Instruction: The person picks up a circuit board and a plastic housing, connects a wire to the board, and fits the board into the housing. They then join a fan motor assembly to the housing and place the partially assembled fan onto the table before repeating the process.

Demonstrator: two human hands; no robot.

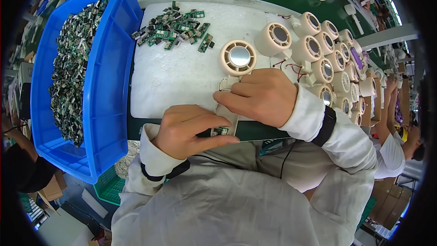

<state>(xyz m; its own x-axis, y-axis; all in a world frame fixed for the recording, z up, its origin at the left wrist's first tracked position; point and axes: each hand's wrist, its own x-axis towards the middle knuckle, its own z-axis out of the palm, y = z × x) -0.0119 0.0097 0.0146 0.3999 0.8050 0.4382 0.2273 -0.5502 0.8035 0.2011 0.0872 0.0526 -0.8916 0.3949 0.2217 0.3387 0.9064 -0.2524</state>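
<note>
A cream handheld fan housing (pixel 239 57) lies on the white foam sheet, its round head away from me and its handle toward me. The head has a slotted ring and a shiny silver centre disc. My right hand (pixel 266 94) is closed over the neck and upper handle, its fingers hiding much of that part. At the handle's near end, my left hand (pixel 189 130) holds a small green circuit board (pixel 221 130) between thumb and fingers. The board rests at or in the handle; which one, I cannot tell.
A blue bin (pixel 107 86) full of small circuit boards stands at the left. A loose pile of circuit boards (pixel 175 29) lies on the foam sheet (pixel 157 82). Several cream fan heads (pixel 314 48), some with red wires, stand grouped at the right. Other people work farther off.
</note>
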